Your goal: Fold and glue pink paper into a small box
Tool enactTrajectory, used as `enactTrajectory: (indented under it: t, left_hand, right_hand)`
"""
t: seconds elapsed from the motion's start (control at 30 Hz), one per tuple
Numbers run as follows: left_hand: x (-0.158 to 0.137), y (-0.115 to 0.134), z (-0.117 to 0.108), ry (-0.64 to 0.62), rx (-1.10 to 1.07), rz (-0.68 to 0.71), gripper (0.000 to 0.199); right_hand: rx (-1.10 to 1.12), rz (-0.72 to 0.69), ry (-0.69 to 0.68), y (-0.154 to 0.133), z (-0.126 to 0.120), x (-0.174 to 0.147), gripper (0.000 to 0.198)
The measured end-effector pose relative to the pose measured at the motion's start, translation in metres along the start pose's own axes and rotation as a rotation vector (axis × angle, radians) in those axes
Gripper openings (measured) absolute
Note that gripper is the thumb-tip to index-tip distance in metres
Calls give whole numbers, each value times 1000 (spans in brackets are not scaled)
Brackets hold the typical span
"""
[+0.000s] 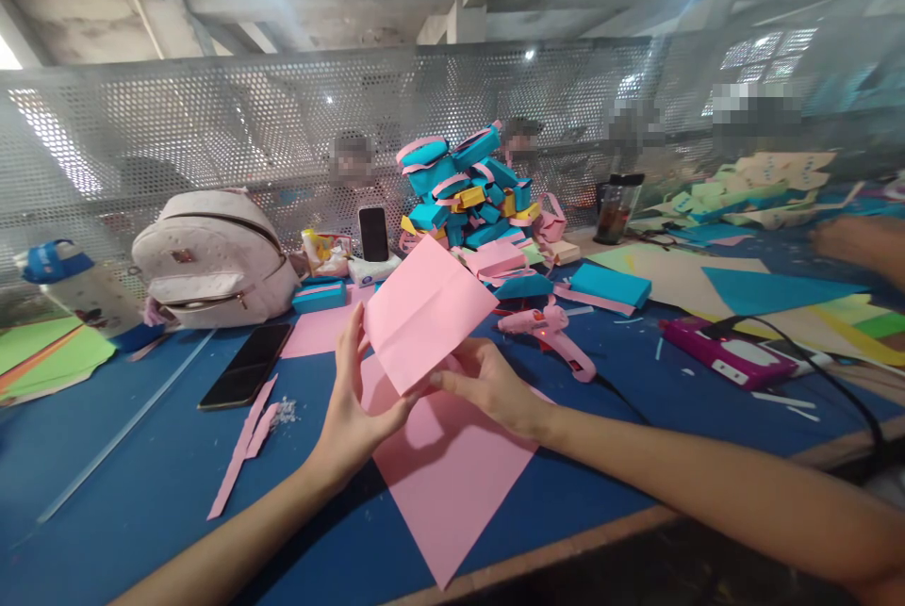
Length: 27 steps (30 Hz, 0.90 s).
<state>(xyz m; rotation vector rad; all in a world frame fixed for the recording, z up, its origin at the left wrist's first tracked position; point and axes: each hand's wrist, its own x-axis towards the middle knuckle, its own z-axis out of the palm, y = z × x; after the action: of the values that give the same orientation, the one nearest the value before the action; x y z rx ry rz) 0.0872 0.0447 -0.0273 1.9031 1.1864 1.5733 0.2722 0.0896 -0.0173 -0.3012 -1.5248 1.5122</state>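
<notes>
Head, hands [499, 394] holding paper [430, 309], part-filled tumbler [617, 212]

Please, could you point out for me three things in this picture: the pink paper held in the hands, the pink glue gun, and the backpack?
Pink paper [430, 312]: head view, middle of its creased face.
Pink glue gun [551, 329]: head view, its body.
Backpack [212, 259]: head view, its front panel.

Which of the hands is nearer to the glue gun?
Right. The right hand is just left of and nearer the camera than the glue gun; the left hand is farther left, at the creased paper's left side.
</notes>
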Motion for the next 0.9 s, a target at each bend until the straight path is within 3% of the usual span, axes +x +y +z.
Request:
enactTrajectory:
  t: [0.9]
  left_hand:
    - [1, -3, -1, 15, 45, 45, 96]
  right_hand:
    - [1, 2, 6, 0, 2, -3, 25]
